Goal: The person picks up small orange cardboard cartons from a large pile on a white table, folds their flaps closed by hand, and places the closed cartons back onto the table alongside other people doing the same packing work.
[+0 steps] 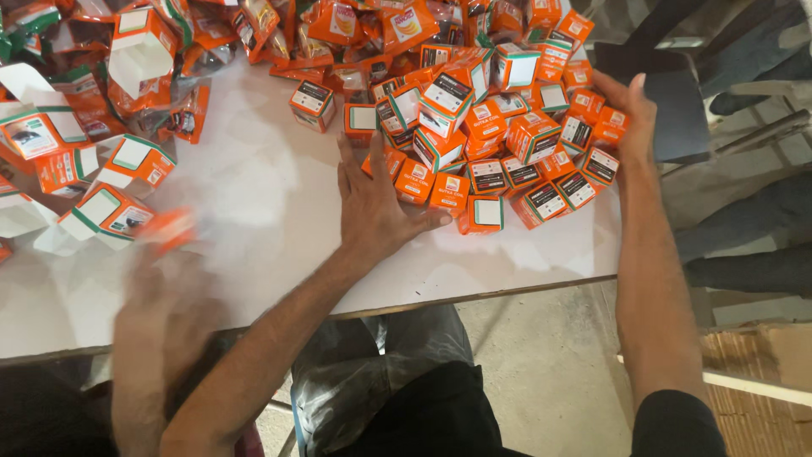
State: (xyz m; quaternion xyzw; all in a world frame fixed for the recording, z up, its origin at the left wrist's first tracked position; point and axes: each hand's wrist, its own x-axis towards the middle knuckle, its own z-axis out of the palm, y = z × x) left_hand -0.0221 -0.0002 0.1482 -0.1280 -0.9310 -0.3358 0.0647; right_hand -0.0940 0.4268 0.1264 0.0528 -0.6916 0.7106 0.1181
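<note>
A heap of small orange cartons (499, 152) with white, green and black panels lies on the white table (254, 195), right of centre. My left hand (372, 207) rests flat on the table with fingers spread, its fingertips and thumb against the heap's left side. My right hand (630, 110) is cupped, fingers apart, against the heap's far right side near the table's corner. Neither hand grips a carton.
Another person's blurred hand (156, 296) moves at the left with an orange carton (169, 227) by it. Unfolded open cartons (110, 211) lie at the left and orange pouches (338, 34) at the back. A dark chair (677, 93) stands right of the table. The table's front edge (474, 292) runs above my knees.
</note>
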